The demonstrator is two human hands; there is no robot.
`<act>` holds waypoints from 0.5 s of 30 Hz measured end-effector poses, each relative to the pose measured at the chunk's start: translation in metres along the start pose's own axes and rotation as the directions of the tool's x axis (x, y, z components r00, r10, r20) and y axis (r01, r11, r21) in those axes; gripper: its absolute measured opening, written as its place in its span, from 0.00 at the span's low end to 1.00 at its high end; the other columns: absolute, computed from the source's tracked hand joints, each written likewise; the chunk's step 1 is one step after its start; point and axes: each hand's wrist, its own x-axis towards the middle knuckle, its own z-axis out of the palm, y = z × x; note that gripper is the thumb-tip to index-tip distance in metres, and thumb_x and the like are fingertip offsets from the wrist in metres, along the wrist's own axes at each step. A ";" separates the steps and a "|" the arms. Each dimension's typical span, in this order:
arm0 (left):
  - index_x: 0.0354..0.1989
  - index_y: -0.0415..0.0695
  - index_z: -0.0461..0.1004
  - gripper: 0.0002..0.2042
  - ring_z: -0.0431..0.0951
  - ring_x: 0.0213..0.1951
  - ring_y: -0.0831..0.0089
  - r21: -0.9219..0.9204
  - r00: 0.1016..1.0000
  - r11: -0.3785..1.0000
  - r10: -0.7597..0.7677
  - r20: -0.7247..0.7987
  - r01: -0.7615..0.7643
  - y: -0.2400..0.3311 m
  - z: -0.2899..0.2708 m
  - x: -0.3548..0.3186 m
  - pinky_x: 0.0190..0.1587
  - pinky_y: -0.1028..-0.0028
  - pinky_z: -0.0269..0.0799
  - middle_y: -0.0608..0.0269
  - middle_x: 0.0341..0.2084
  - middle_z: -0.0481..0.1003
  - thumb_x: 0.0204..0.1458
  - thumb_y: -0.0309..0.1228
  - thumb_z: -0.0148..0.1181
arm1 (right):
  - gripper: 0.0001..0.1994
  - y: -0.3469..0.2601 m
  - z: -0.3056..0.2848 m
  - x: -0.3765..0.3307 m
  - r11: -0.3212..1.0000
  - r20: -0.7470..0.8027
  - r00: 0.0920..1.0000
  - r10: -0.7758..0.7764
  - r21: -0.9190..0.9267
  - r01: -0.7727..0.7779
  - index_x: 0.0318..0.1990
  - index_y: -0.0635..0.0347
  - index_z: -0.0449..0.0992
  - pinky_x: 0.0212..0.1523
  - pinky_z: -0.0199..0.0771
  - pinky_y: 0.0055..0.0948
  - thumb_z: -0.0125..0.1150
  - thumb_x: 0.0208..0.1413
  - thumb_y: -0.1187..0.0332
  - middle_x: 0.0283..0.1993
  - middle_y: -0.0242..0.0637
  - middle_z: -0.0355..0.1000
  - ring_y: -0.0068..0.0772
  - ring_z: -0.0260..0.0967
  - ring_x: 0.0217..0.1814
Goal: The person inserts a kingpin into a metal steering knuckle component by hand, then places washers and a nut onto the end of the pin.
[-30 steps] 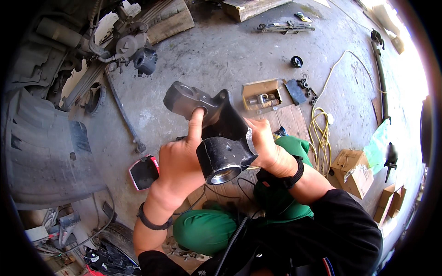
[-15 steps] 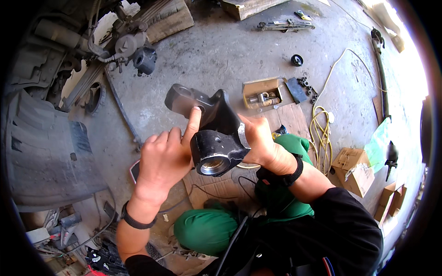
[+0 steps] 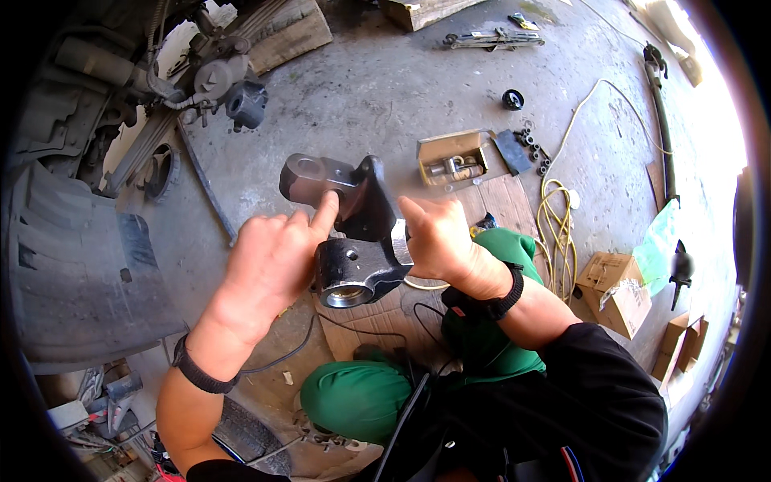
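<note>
Between my hands is a black steering knuckle (image 3: 365, 197), a heavy forked casting with bored ends, held above the floor. A bare metal ring shows in the bore of its lower end, which faces me. My left hand (image 3: 269, 261) is at its left side, the index finger stretched out with its tip at a hole in the upper arm. The other left fingers are curled, and the thumb is hidden. My right hand (image 3: 442, 237) is closed against the knuckle's right side, its fingertips partly hidden.
An open cardboard box (image 3: 454, 165) of metal parts lies beyond my right hand, near several small black rings (image 3: 530, 145). Yellow hose (image 3: 554, 225) is coiled to the right, near a closed carton (image 3: 614, 293). Vehicle undercarriage parts (image 3: 217, 76) stand at the far left.
The knuckle has shifted slightly left and turned, so its lower bore shows at a flatter angle. Both hands have moved left with it. My left forearm has swung outward.
</note>
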 end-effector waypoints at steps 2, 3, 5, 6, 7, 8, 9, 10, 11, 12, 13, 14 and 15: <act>0.60 0.38 0.68 0.28 0.80 0.21 0.61 -0.116 0.999 0.992 -0.053 -0.001 0.053 0.002 0.003 -0.002 0.26 0.65 0.75 0.53 0.18 0.76 0.46 0.29 0.59 | 0.13 0.003 0.003 -0.001 0.997 0.016 1.000 -0.008 -0.077 0.009 0.26 0.58 0.67 0.24 0.73 0.41 0.67 0.32 0.70 0.21 0.40 0.70 0.48 0.73 0.23; 0.60 0.37 0.67 0.28 0.80 0.21 0.60 -0.148 0.997 0.986 -0.075 0.024 0.078 0.004 0.004 -0.001 0.26 0.64 0.75 0.52 0.18 0.76 0.47 0.29 0.59 | 0.13 0.004 0.002 -0.001 0.998 0.029 1.000 0.009 -0.058 -0.007 0.26 0.59 0.67 0.24 0.73 0.42 0.66 0.32 0.70 0.21 0.41 0.70 0.49 0.73 0.23; 0.62 0.35 0.64 0.31 0.80 0.23 0.56 -0.250 0.985 0.955 -0.135 0.108 0.158 0.008 0.004 0.001 0.28 0.64 0.75 0.50 0.20 0.77 0.46 0.29 0.60 | 0.12 0.004 0.001 -0.001 0.999 0.056 0.998 0.041 -0.020 -0.040 0.25 0.59 0.67 0.24 0.73 0.43 0.65 0.32 0.71 0.21 0.42 0.71 0.51 0.73 0.23; 0.63 0.34 0.62 0.33 0.80 0.25 0.54 -0.319 0.972 0.924 -0.164 0.167 0.210 0.011 0.001 0.004 0.29 0.63 0.76 0.48 0.23 0.78 0.45 0.29 0.61 | 0.12 0.004 0.000 -0.001 0.996 0.089 0.993 0.083 0.005 -0.084 0.25 0.59 0.67 0.25 0.73 0.45 0.65 0.32 0.71 0.21 0.43 0.71 0.53 0.72 0.24; 0.65 0.34 0.60 0.35 0.80 0.27 0.51 -0.381 0.956 0.886 -0.188 0.227 0.265 0.012 -0.002 0.006 0.31 0.63 0.76 0.47 0.26 0.78 0.44 0.29 0.62 | 0.12 0.006 0.001 -0.002 0.996 0.076 0.994 0.084 0.018 -0.085 0.25 0.59 0.67 0.26 0.73 0.45 0.64 0.31 0.71 0.21 0.43 0.71 0.53 0.72 0.24; 0.62 0.35 0.63 0.31 0.83 0.30 0.58 -0.447 0.959 0.854 -0.186 0.215 0.266 0.012 -0.003 0.005 0.33 0.67 0.76 0.49 0.27 0.80 0.46 0.25 0.62 | 0.12 0.009 0.005 -0.004 0.996 0.062 0.995 0.084 0.030 -0.086 0.25 0.59 0.67 0.26 0.72 0.45 0.64 0.31 0.72 0.21 0.43 0.71 0.54 0.72 0.24; 0.61 0.36 0.64 0.30 0.82 0.29 0.63 -0.547 0.970 0.803 -0.170 0.171 0.237 0.010 -0.003 0.003 0.32 0.69 0.75 0.52 0.26 0.79 0.46 0.23 0.62 | 0.12 0.011 0.007 -0.005 0.995 0.046 0.995 0.084 0.045 -0.086 0.25 0.60 0.67 0.26 0.72 0.46 0.64 0.31 0.72 0.21 0.44 0.71 0.54 0.72 0.24; 0.60 0.37 0.65 0.29 0.81 0.27 0.69 -0.640 0.979 0.742 -0.159 0.126 0.202 0.008 -0.002 0.000 0.30 0.72 0.73 0.56 0.24 0.78 0.45 0.21 0.61 | 0.12 0.010 0.006 -0.004 0.994 0.054 0.994 0.091 0.047 -0.094 0.25 0.60 0.67 0.26 0.72 0.46 0.63 0.31 0.72 0.21 0.44 0.71 0.54 0.72 0.24; 0.60 0.37 0.66 0.28 0.80 0.26 0.74 -0.723 0.985 0.672 -0.152 0.079 0.161 0.006 -0.002 -0.004 0.29 0.75 0.71 0.60 0.22 0.78 0.45 0.19 0.61 | 0.11 0.010 0.006 -0.003 0.994 0.062 0.993 0.098 0.049 -0.101 0.25 0.60 0.67 0.26 0.72 0.46 0.63 0.31 0.73 0.21 0.44 0.71 0.55 0.72 0.24; 0.59 0.39 0.66 0.28 0.76 0.23 0.77 -0.775 0.968 0.593 -0.233 0.095 0.219 0.005 -0.007 -0.010 0.27 0.76 0.68 0.63 0.19 0.74 0.45 0.18 0.61 | 0.11 0.009 0.006 -0.002 0.993 0.072 0.992 0.102 0.056 -0.106 0.25 0.60 0.67 0.26 0.72 0.46 0.62 0.31 0.73 0.21 0.45 0.71 0.55 0.72 0.24; 0.58 0.41 0.67 0.27 0.73 0.20 0.80 -0.822 0.947 0.506 -0.301 0.114 0.260 0.007 -0.013 -0.016 0.24 0.78 0.65 0.66 0.16 0.71 0.45 0.17 0.60 | 0.11 0.009 0.005 -0.003 0.991 0.069 0.990 0.120 0.060 -0.124 0.25 0.60 0.67 0.26 0.72 0.46 0.62 0.31 0.73 0.21 0.45 0.71 0.55 0.72 0.24; 0.58 0.42 0.67 0.27 0.69 0.17 0.83 -0.862 0.921 0.413 -0.365 0.140 0.294 0.009 -0.020 -0.024 0.22 0.79 0.62 0.70 0.13 0.68 0.45 0.16 0.60 | 0.10 0.009 0.005 -0.003 0.988 0.066 0.988 0.138 0.064 -0.142 0.25 0.60 0.67 0.27 0.72 0.46 0.61 0.31 0.74 0.21 0.45 0.71 0.55 0.72 0.24; 0.57 0.38 0.68 0.25 0.64 0.18 0.89 -0.904 0.912 0.380 -0.408 0.025 0.195 0.014 -0.022 -0.036 0.22 0.82 0.58 0.74 0.14 0.65 0.47 0.15 0.56 | 0.10 0.010 0.004 -0.002 0.986 0.062 0.986 0.152 0.054 -0.156 0.25 0.60 0.68 0.27 0.72 0.46 0.61 0.31 0.74 0.22 0.45 0.71 0.55 0.72 0.25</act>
